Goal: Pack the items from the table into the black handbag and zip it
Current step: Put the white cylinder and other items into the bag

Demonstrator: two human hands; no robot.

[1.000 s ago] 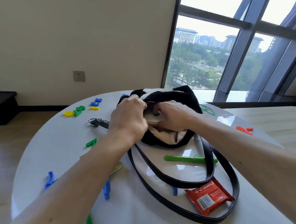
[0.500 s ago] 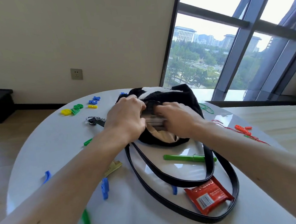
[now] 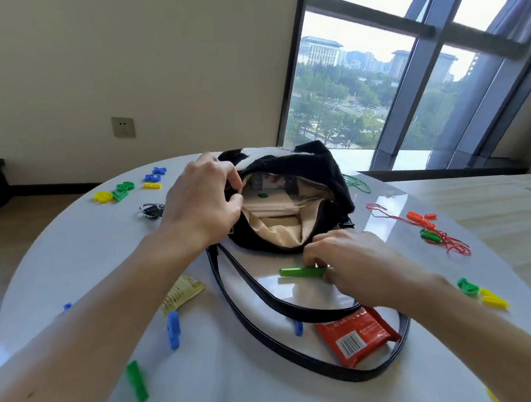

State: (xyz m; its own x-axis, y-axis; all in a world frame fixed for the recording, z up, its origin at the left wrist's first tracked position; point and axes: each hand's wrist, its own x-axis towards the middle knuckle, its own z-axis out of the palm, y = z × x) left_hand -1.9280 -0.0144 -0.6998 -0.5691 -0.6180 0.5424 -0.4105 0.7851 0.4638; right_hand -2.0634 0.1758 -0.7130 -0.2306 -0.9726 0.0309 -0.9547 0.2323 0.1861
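Observation:
The black fuzzy handbag [image 3: 325, 178] lies on the round white table [image 3: 74, 243] with its zip open and its beige lining showing; something is inside at the back. My left hand [image 3: 202, 201] grips the bag's left rim and holds the mouth apart. My right hand [image 3: 348, 258] is down on the table in front of the bag, fingers pinching the right end of a green pen [image 3: 299, 272]. The bag's black straps [image 3: 264, 297] loop toward me around the pen. A red snack packet [image 3: 356, 338] lies on the strap loop and a yellow sachet [image 3: 183, 294] sits under my left forearm.
Coloured plastic pieces are scattered around: yellow, green and blue ones [image 3: 123, 191] at the back left, blue [image 3: 173, 329] and green [image 3: 137, 381] ones near me, orange and green ones with red string [image 3: 430, 225] at the right. A key ring [image 3: 151, 209] lies left of the bag.
My right hand has come out of the bag's mouth and dropped to the green pen on the table. The left hand still holds the rim, and the opening is wider.

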